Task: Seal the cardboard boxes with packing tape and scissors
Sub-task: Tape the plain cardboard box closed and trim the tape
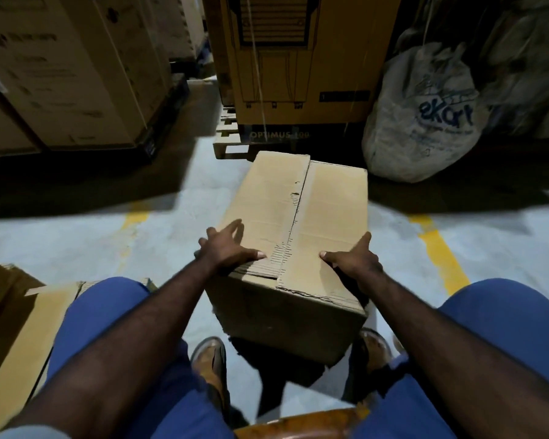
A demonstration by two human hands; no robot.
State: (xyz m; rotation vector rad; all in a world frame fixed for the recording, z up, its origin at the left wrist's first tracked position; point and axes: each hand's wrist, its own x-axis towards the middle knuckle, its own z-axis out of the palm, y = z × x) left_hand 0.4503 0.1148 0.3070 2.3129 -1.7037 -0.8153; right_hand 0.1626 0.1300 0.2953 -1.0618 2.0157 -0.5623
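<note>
In the head view, the cardboard box (330, 210) is seen in the middle of the frame, low on the floor (76, 236) between the person's knees and shoes; whether it rests fully on the floor cannot be told because of the dark shadow under it. Its two top flaps are folded down and meet along a seam that runs from the far edge to the near edge. A paler strip and torn, ribbed patches are seen along that seam, which may be old tape marks, but no fresh tape can be made out. Neither packing tape nor scissors are shown anywhere in the frame. The closing of the flaps is therefore judged done, while the taping and cutting of this box are judged still to come. More cardboard (29, 327) lies at the lower left, and its state cannot be judged.

The left grip (225, 248) is laid on the near part of the left flap, with fingers spread and straight and the thumb stretched towards the seam. The right grip (355, 261) is set at the near right edge, thumb on the right flap pointing towards the seam, fingers extended along the edge. Both grips are wide and flat. Nothing is held in them, and the flaps are pressed down. Both forearms are reached forward from the bottom corners of the frame.
</note>
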